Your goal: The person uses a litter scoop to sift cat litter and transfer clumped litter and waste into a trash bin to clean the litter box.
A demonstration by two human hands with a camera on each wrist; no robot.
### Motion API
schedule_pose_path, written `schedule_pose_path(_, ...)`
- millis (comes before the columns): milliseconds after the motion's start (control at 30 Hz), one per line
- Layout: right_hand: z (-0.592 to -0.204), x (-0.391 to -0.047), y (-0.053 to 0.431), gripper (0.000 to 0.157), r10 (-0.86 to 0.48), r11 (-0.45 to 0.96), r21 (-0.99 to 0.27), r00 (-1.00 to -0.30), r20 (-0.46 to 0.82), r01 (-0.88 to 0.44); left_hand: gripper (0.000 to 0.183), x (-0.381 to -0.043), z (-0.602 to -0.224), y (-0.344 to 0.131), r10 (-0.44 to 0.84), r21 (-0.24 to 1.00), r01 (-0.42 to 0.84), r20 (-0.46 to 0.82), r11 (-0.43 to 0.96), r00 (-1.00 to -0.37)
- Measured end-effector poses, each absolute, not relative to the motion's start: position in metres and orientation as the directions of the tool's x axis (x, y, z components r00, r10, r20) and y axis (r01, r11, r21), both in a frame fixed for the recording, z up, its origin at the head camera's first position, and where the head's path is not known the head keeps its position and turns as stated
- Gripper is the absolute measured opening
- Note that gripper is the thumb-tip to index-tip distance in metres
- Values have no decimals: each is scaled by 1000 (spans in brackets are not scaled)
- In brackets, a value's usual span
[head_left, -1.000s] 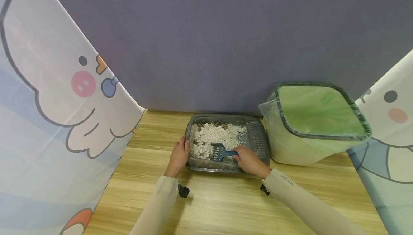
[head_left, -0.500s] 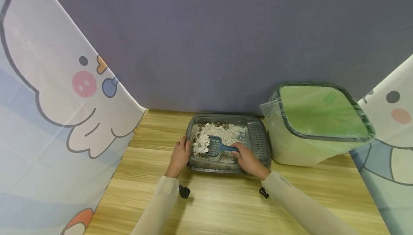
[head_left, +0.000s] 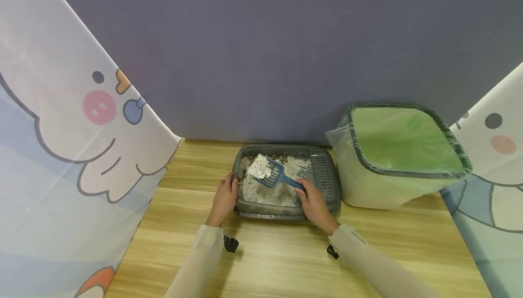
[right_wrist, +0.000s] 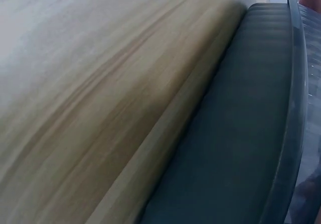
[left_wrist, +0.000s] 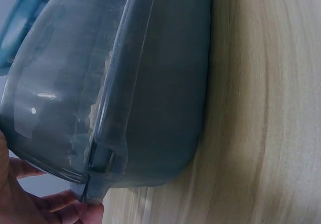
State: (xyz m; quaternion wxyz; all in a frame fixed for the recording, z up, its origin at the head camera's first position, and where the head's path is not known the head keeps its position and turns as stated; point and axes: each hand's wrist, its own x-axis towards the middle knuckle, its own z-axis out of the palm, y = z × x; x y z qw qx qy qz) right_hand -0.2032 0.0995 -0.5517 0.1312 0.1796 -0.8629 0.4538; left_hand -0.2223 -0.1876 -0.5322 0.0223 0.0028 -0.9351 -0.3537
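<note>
A grey plastic litter box (head_left: 269, 210) sits on the table, holding pale litter (head_left: 261, 195) with some brown pieces along its back. My left hand (head_left: 224, 199) grips the box at its left end; in the left wrist view its fingers (left_wrist: 65, 204) curl under the rim. My right hand (head_left: 315, 205) holds a blue slotted litter scoop (head_left: 278, 174) by its handle, over the box's left part. A heap of pale litter (head_left: 259, 167) lies on the scoop's front. In the right wrist view the box's side wall (right_wrist: 230, 128) shows, with the hand mostly out of frame.
A tall bin (head_left: 369, 191) lined with a clear plastic bag stands right beside the box's right end. Behind both rises a grey fabric wall (head_left: 261, 62). Printed cartoon curtains (head_left: 53, 225) flank the wooden table (head_left: 269, 261) on either side.
My right hand has pushed the scoop through the litter, and the scoop has come up and back with a heap on it. The left hand has stayed at the box's left end.
</note>
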Motion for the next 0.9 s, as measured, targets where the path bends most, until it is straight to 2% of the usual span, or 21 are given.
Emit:
schedule_pose_path(133,-548,-203,102,18,-180,533,-709,-881,438,-462,51,-226,-531,-185,-16,670,25,55,742,-998)
schedule_pose_path(433,-548,-206,102,26,-62,545,-694,-847,527,-471,53,-230,-525,-185,-10,687,24,47,726,-999)
schedule_pose_path(667,-550,-204,101,25,10,535,-723,-853,522,-436,53,-229,-529,-184,-21,707,22,51,707,-998)
schedule_pose_path(900,-558,-197,98,23,20,533,-748,-877,480,-397,55,-220,-539,-190,-37,723,-1,35,691,-999)
